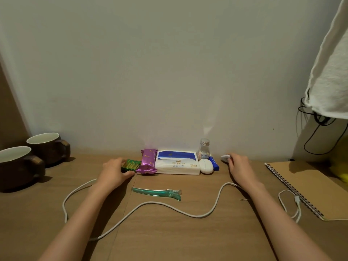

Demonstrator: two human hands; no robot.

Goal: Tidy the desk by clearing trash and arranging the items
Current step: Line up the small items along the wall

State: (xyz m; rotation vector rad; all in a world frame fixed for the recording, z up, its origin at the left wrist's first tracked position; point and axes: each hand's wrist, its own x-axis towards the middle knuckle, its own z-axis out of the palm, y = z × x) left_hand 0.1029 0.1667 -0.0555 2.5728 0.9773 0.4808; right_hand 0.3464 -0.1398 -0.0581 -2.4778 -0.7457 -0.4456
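Along the wall stand a green battery pack (131,164), a purple snack wrapper (147,162), a white tissue pack (178,162), a white oval case (206,166), a blue tube (214,162) and a small clear bottle (203,149). My left hand (114,172) grips the green battery pack beside the wrapper. My right hand (239,166) holds a small white object (225,157) at the desk's back, right of the blue tube. A green hair clip (157,193) lies in the middle. A white cable (169,205) snakes across the desk under both arms.
Two brown mugs (18,164) stand at the left. A spiral notebook (308,189) lies at the right with a second white cable (291,204) looped beside it. A white cloth (331,72) and black cords (316,129) hang at the upper right.
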